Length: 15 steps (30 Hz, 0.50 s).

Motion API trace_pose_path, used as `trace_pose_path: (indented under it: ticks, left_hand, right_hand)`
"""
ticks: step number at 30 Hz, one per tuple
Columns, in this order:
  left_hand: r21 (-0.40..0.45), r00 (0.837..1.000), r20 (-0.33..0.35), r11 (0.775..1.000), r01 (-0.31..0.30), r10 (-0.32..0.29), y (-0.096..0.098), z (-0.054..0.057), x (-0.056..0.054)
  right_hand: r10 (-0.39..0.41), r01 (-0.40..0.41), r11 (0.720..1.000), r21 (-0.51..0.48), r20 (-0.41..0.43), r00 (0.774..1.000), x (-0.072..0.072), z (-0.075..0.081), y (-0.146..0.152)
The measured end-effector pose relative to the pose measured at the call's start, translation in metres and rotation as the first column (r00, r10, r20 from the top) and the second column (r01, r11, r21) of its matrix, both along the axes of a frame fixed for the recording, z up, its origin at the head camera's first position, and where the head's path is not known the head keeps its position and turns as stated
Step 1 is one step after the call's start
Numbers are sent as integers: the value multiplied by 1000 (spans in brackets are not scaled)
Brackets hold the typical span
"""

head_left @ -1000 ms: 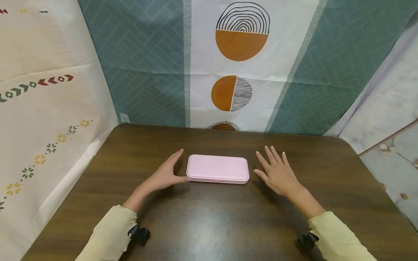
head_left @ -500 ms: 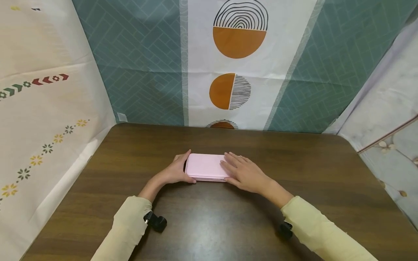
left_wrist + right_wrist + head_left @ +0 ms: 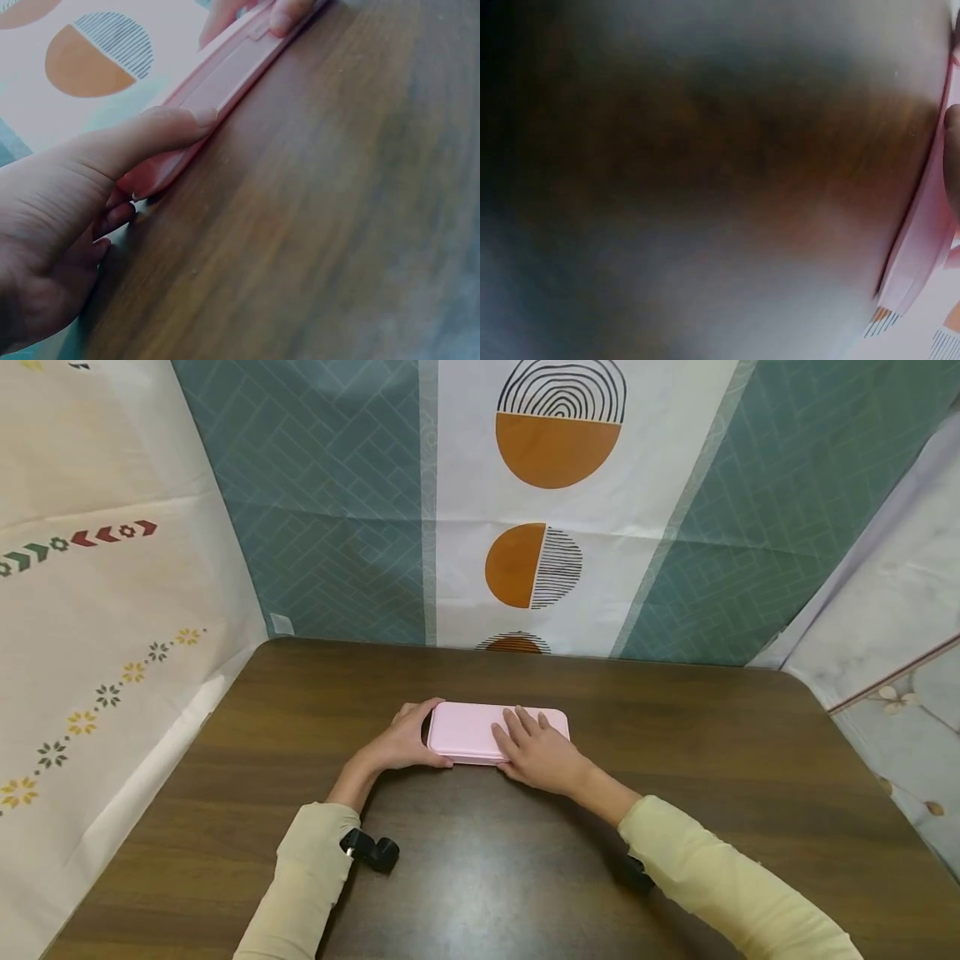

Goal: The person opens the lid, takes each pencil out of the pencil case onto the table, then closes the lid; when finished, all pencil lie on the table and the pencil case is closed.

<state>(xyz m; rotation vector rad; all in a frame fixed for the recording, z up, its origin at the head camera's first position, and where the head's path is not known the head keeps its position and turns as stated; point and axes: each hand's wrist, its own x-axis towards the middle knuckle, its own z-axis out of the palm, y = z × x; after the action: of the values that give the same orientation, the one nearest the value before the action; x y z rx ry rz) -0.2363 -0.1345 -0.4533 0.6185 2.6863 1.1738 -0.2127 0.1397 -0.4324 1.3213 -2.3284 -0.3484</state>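
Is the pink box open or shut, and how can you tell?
Shut. The pink box has a flat top with no gap showing along its front edge, and the right hand rests on it.

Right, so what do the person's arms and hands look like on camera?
Both the left sleeve and right sleeve are long, pale yellow and plain, with creases in the cloth. The left hand and right hand wear no gloves. A small black device sits at the left cuff; a dark one shows partly beneath the right sleeve.
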Motion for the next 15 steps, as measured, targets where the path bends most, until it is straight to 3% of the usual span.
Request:
trace_pose_path:
  ticks: [4,15]
  left_hand:
    - [-5,1000,-2,1000,5,-5,-2,2,-1]
    - [-4,1000,11,1000,25,-25,0,5,1]
  right_hand:
    - [76,-70,997,41,-169,983,-4,-4,-5]
    - [81,-57,990,133,-189,979,2,0,-9]
